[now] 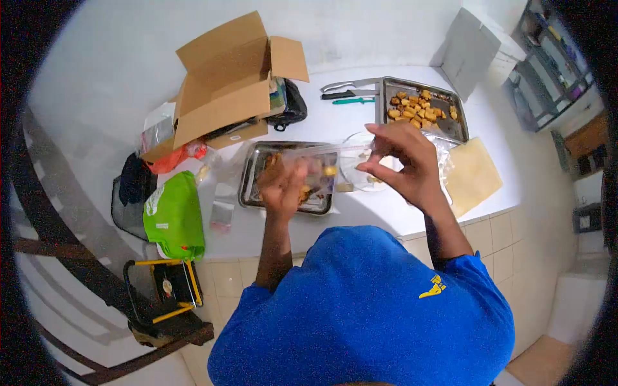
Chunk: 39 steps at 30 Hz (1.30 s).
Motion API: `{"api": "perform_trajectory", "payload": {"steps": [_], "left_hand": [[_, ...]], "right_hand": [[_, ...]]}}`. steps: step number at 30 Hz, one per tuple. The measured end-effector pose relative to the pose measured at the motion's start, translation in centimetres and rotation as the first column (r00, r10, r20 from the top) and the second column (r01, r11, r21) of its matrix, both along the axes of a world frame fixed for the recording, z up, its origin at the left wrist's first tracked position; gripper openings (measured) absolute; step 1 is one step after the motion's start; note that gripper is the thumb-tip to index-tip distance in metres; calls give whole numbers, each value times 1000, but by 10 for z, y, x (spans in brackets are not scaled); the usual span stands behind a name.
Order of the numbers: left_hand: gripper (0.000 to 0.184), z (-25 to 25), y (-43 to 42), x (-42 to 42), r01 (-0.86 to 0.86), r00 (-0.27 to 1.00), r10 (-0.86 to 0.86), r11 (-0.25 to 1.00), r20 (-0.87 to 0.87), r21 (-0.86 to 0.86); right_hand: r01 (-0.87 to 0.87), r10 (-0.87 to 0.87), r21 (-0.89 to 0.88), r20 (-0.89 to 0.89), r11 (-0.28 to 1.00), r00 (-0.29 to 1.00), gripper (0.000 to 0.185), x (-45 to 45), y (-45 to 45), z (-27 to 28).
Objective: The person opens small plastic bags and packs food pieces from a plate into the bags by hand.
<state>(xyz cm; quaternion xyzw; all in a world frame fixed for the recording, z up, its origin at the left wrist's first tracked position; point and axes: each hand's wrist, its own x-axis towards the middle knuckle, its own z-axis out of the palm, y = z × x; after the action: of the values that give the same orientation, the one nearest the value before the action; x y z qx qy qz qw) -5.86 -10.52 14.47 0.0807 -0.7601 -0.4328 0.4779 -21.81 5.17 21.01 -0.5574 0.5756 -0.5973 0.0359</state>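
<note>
A clear plastic zip bag (325, 153) stretches between my hands above the table, with a yellowish piece showing in or through it. My left hand (282, 186), smeared a little by motion, grips the bag's left side. At the other end, my right hand (412, 164) has its thumb and forefinger spread apart beside the bag's edge. Beneath the bag lies a metal tray (251, 193) with browned cubes, partly hidden by my left hand. A clear round dish (353, 177) sits just right of that tray, partly covered by the bag and my right hand.
Another metal tray (450, 103) holds browned cubes, with several knives (351, 95) beside it. A tan board (473, 177) lies at right. An open cardboard box (222, 96), a green bag (175, 215) and small plastic packets (222, 213) are at left.
</note>
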Motion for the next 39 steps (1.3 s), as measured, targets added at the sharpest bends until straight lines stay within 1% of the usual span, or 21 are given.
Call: {"api": "perform_trajectory", "payload": {"steps": [1, 2, 4, 5, 6, 8, 9, 10, 12, 14, 15, 17, 20, 22, 25, 28, 29, 32, 33, 36, 39], "left_hand": [[12, -2, 2, -3, 0, 999, -10, 982, 52, 188], [11, -7, 10, -3, -7, 999, -1, 977, 38, 212], [10, -8, 7, -12, 5, 1000, -3, 976, -10, 217], [6, -9, 9, -9, 67, 997, -72, 946, 4, 318], [4, 0, 10, -8, 63, 998, -66, 990, 18, 125], [5, 24, 20, -2, 51, 998, -40, 963, 47, -263], [6, 30, 30, -2, 43, 997, -56, 971, -48, -236], [5, 40, 32, -2, 26, 1000, -28, 980, -10, -196], [6, 51, 35, 1, -58, 991, 78, 982, 106, -179], [9, 56, 30, 0, -176, 941, 239, 950, 238, -258], [10, 51, 29, 1, -232, 911, 303, 937, 280, -260], [11, 59, 24, -2, -146, 966, 183, 969, 184, -197], [13, 57, 20, -5, -85, 981, 89, 996, 170, -32], [14, 57, 20, -12, -50, 988, 37, 995, 150, 90], [17, 43, 17, -26, 76, 994, -100, 925, 46, 372], [19, 29, 11, -33, 199, 980, -172, 809, -101, 553], [20, 25, 10, -33, 185, 981, -185, 793, -59, 581], [20, 11, 9, -30, 297, 951, -268, 669, -152, 681], [18, 2, 5, -30, 371, 927, -322, 722, -192, 584], [14, -9, 7, -31, 395, 919, -295, 649, -263, 651], [11, -13, 6, -33, 453, 889, -374, 638, -264, 623]], "right_hand": [[10, -10, 3, -50, 1000, 999, 56, -8, -8, -7], [-31, 26, 36, 118, 999, 993, 61, -9, -13, -9], [-32, 29, 33, 81, 999, 996, 65, -13, -16, -13], [-82, 79, 36, 81, 996, 994, 66, -10, -9, -14], [-122, 121, 18, 70, 992, 990, 67, -9, -8, -12], [-161, 160, -50, -18, 986, 987, 68, -10, -2, 0], [-158, 148, -107, -94, 982, 984, 69, -13, 2, 14], [-164, 136, -163, -171, 973, 976, 70, -15, 5, 26], [-228, 210, -169, -117, 959, 971, 76, -19, 3, 35], [-241, 241, 3, -47, 971, 969, 87, -35, -11, 37], [-161, 159, -20, -88, 987, 983, 89, -39, -13, 33], [-190, 164, -205, -136, 960, 977, 89, -34, -1, 35], [-129, 155, -160, 162, 979, 974, 88, -28, 4, 22], [-134, 158, -111, 240, 985, 958, 78, -34, -8, 14], [-133, 124, -18, 498, 991, 858, 46, -31, -9, 9], [-84, 66, 29, 399, 996, 915, 22, -41, -11, -15], [-80, 73, 3, 401, 997, 913, 7, -41, -11, -20], [-139, 102, 77, 365, 987, 925, 7, -41, -5, -27], [-149, 106, 101, 343, 984, 933, 6, -40, -2, -31], [-109, 69, 104, 332, 989, 941, 5, -38, 2, -43], [-112, 72, 97, 349, 989, 934, 16, -39, 9, -56]]}}
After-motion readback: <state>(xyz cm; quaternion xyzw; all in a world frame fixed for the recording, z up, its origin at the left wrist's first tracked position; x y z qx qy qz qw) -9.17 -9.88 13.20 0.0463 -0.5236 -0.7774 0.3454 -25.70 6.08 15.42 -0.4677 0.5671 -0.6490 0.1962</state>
